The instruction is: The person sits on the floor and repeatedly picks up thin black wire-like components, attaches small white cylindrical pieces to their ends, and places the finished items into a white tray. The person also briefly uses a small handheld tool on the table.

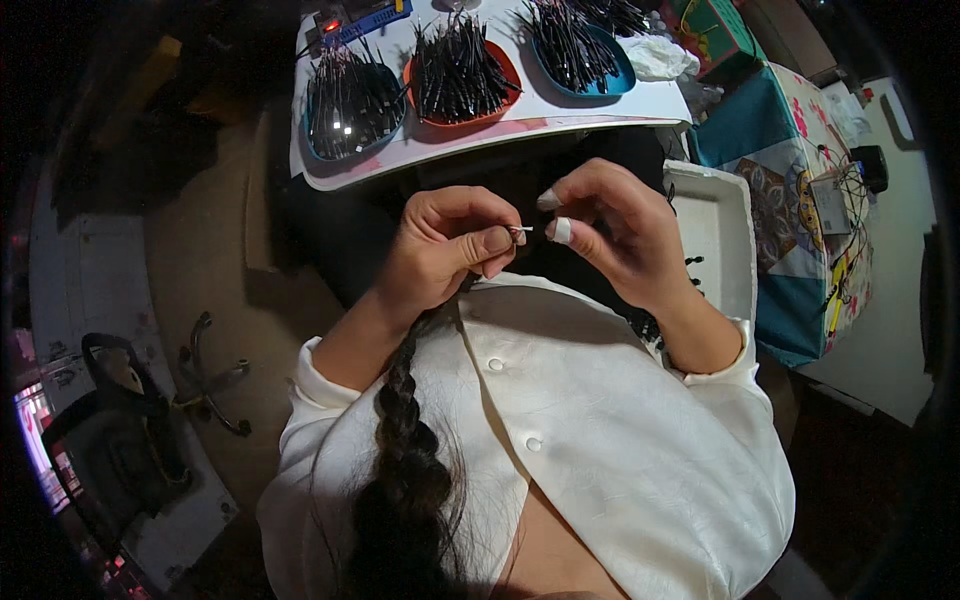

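My left hand (455, 240) pinches a thin wire (522, 229) between thumb and forefinger. Its short pale end pokes out toward the right, and the rest of it is hidden by my fingers. Close by on the right is my right hand (625, 235), with white wrapping on the tips of its thumb and a finger. Those two tips are apart, and I see nothing between them. Both hands are above my lap, just short of the white table (420, 163).
Along the table's near side sit a blue tray (352, 157), an orange tray (462, 124) and another blue tray (602, 93), heaped with black cables. A white box (741, 215) stands at my right, beside a cloth-covered table (790, 150). A blue tool (368, 22) lies at the far left.
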A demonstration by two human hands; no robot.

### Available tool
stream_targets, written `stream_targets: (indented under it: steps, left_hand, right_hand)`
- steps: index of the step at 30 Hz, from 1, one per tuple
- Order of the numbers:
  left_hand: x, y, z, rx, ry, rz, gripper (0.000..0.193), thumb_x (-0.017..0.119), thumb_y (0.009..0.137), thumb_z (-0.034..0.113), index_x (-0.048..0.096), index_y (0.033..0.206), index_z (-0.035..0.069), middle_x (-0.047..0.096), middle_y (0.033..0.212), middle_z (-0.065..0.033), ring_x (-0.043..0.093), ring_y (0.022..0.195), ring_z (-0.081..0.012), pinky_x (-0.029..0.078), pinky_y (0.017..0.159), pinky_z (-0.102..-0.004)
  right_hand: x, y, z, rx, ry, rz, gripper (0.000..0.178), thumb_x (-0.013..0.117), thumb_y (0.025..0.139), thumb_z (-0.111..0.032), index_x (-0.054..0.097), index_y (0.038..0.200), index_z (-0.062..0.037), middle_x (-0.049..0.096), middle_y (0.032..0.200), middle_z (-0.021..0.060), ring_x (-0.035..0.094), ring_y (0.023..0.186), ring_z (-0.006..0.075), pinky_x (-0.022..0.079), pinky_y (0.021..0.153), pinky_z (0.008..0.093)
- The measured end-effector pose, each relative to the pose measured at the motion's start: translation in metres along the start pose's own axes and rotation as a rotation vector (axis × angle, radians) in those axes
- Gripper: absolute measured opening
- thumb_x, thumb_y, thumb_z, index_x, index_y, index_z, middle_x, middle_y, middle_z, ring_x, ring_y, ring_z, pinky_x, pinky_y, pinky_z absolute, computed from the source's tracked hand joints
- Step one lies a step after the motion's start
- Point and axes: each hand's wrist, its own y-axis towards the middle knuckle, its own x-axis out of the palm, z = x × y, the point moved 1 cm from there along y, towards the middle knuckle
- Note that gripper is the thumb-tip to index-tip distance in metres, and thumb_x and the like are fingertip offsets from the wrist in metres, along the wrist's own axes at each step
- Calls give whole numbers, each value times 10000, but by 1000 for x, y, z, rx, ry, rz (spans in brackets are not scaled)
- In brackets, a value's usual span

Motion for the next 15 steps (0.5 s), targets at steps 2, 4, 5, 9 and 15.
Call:
stream_targets:
  steps: [2, 4, 5, 9, 15]
  left_hand:
    - [-3, 0, -4, -29, -106, 9, 89, 611, 885, 8, 643, 956, -35, 627, 791, -70, 534, 607, -90, 395, 512, -191]
    - [-4, -2, -7, -32, -137, 4, 99, 604, 901, 36, 638, 968, -28, 619, 788, -61, 522, 595, -83, 364, 491, -186]
    - [-3, -2, -8, -49, -170, -4, 99, 603, 902, 39, 639, 968, -26, 618, 784, -60, 524, 596, -84, 365, 491, -186]
    - [1, -3, -12, -85, -255, -26, 103, 602, 907, 48, 641, 970, -23, 614, 769, -55, 530, 600, -83, 374, 495, -186]
    - [0, -3, -12, -50, -27, -35, 121, 614, 900, 59, 639, 982, -27, 616, 770, -65, 536, 605, -83, 400, 510, -189]
  right_hand:
    - [1, 1, -6, -382, -449, 92, 293, 743, 684, -15, 641, 957, -44, 593, 876, 94, 587, 753, 227, 475, 660, 296]
    - [4, 5, -7, -601, -591, 88, 299, 751, 656, -54, 646, 936, -41, 594, 876, 83, 576, 749, 232, 449, 629, 332]
    - [5, 6, -8, -670, -650, 83, 307, 754, 647, -66, 641, 931, -39, 594, 876, 81, 571, 741, 232, 439, 618, 339]
    - [8, 9, -7, -628, -646, 81, 316, 748, 637, -56, 611, 920, -34, 576, 850, 72, 560, 723, 239, 428, 612, 349]
    - [11, -4, 0, 462, 562, -91, 177, 685, 864, -108, 583, 933, 19, 583, 812, 19, 532, 722, 68, 440, 644, 207]
